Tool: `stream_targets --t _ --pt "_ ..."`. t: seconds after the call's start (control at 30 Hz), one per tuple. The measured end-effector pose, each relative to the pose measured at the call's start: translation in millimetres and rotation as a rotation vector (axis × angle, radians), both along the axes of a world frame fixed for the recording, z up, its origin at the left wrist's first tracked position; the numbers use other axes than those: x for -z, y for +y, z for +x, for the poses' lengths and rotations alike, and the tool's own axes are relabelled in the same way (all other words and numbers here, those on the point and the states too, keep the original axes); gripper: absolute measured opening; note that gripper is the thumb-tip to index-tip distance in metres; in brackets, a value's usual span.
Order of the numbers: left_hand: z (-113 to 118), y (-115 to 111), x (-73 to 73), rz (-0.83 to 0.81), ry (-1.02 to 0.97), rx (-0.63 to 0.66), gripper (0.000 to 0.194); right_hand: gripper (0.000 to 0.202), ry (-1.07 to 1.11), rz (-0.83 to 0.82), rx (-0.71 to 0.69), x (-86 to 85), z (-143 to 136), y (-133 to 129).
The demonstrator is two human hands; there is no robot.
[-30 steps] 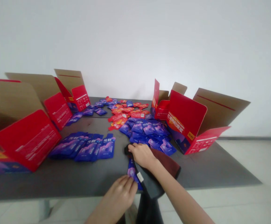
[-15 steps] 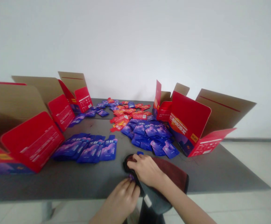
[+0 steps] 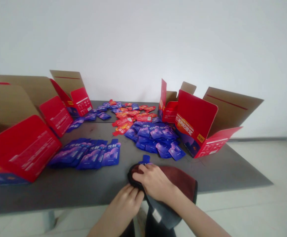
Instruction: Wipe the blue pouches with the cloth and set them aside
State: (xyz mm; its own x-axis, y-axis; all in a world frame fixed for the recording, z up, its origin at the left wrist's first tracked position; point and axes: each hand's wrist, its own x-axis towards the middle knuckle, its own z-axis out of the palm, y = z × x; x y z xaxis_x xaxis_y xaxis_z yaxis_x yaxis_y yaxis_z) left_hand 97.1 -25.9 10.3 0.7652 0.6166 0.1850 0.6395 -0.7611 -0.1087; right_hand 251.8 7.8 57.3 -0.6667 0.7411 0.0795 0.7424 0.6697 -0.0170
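Note:
A brown cloth (image 3: 180, 176) with a black border, a grey underside and a white tag lies over the table's front edge and hangs partly below it. My right hand (image 3: 154, 181) rests on top with bent fingers gripping its bunched left end. Close beside it, my left hand (image 3: 128, 199) has its fingers curled together at the cloth's edge; its fingertips are partly hidden. The top of a blue-purple pouch (image 3: 146, 159) sticks out just beyond my right fingers, and the rest of it is covered.
Overlapping blue pouches (image 3: 90, 154) lie in a row on the left of the dark table (image 3: 89, 189). More blue pouches (image 3: 155, 136) are heaped ahead, with red pouches (image 3: 125, 123) behind. Open red cartons (image 3: 24, 144) stand at left, others (image 3: 195, 121) at right.
The view has shifted a little. More of the pouch top now shows beyond my right hand. The bit of purple at my left fingertips is no longer visible.

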Motion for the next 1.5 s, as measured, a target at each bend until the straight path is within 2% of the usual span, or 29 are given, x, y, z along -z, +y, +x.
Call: stream_targets --t 0.13,0.23,0.3,0.37,0.5,0.57,0.63,0.73,0.83,0.9,1.0,1.1,1.17,1.23,1.33,1.4,1.5 --pt "-1.3 2.7 2.3 0.032 -0.055 0.041 0.034 0.022 -0.035 -0.01 0.067 11.4 -4.1 36.4" --pt "1.1 4.5 -3.5 -0.063 -0.046 0.016 0.035 0.026 -0.044 -0.005 0.165 7.1 -4.3 59.6" --pt "3.3 4.4 -8.8 -0.142 -0.04 -0.035 0.035 0.027 -0.034 0.013 0.196 0.2 -2.7 58.6" --pt "5.0 3.0 -12.9 -0.189 -0.033 -0.072 0.036 0.026 0.008 0.043 0.188 -6.4 -0.7 43.9" --pt "5.2 0.1 -12.6 -0.143 0.037 -0.067 0.036 0.02 0.04 0.027 0.065 -7.0 1.4 5.6" --pt "3.8 -0.3 -9.5 -0.097 0.056 -0.047 0.034 0.017 -0.003 -0.018 0.024 -1.0 0.8 0.3" --pt "2.2 -0.1 -6.5 -0.041 0.022 -0.012 0.034 0.018 -0.025 -0.032 0.015 5.8 -0.7 8.6" --pt "0.4 1.0 -5.3 0.019 -0.06 0.029 0.034 0.021 -0.018 -0.005 0.052 12.8 -3.3 35.9" --pt "-1.2 3.7 -6.2 -0.005 -0.115 0.03 0.035 0.022 0.005 0.011 0.15 13.5 -3.6 57.9" --pt "-2.8 6.4 -4.9 -0.076 -0.223 0.005 0.037 0.023 0.049 0.04 0.214 9.2 0.0 59.5" --pt "-5.3 9.2 1.1 -0.178 -0.585 -0.11 0.032 0.024 0.324 0.189 0.315 -6.2 13.9 42.6" --pt "-6.0 7.1 8.5 -0.215 -0.969 -0.396 0.018 0.024 0.721 0.413 0.378 -27.7 34.7 17.1" --pt "-5.4 2.5 13.1 -0.242 -1.07 -0.569 0.019 0.023 0.853 0.51 0.385 -39.3 46.5 3.5" --pt "-5.1 -3.5 17.2 -0.174 -1.015 -0.648 0.024 0.022 0.888 0.514 0.383 -44.5 52.4 -4.8" --pt "-5.8 -10.6 19.3 0.115 -0.797 -0.648 0.036 0.024 0.896 0.407 0.362 -37.9 48.6 -8.9" --pt "-5.7 -11.1 15.2 0.215 -0.646 -0.534 0.039 0.025 0.886 0.323 0.333 -27.3 41.3 -8.6" --pt "-1.8 -2.9 2.2 0.158 -0.374 -0.263 0.041 0.026 0.849 0.234 0.303 -11.7 32.1 -7.9"
